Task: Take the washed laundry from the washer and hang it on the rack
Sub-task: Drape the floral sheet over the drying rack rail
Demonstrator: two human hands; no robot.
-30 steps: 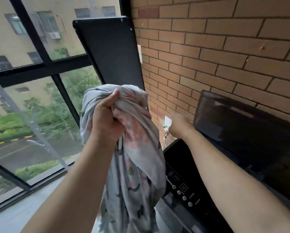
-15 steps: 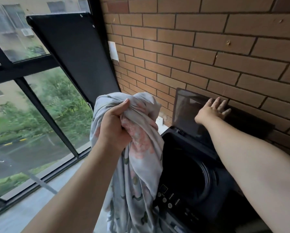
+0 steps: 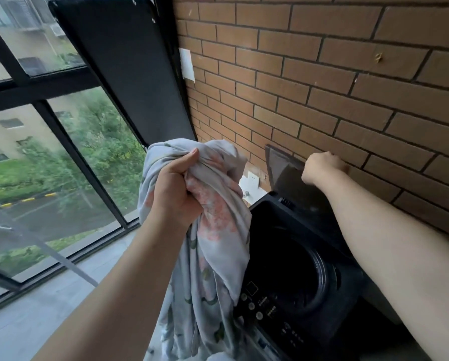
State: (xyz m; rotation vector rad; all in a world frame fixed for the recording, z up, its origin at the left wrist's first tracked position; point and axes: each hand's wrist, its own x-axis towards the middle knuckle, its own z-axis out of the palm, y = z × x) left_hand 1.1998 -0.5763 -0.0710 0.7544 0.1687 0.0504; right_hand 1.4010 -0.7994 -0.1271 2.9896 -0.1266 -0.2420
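Note:
My left hand [image 3: 177,188] is shut on a bunched light-grey cloth [image 3: 213,256] with pink and green flower print, held up beside the washer; the cloth hangs down past the frame's bottom edge. The black top-loading washer [image 3: 304,295] stands against the brick wall with its drum open and dark. Its tinted lid [image 3: 283,168] stands upright against the wall. My right hand [image 3: 322,166] is curled over the lid's top edge, fingers closed on it. No drying rack is in view.
A brick wall [image 3: 322,74] runs behind the washer. A black panel [image 3: 121,69] leans in the corner by a large black-framed window [image 3: 48,126]. A white socket [image 3: 252,178] sits low on the wall. Grey floor [image 3: 35,308] lies to the left.
My right hand went from near the socket up to the lid, first flat on it, now curled over its top edge. The view shifted right. My left hand still holds the cloth up.

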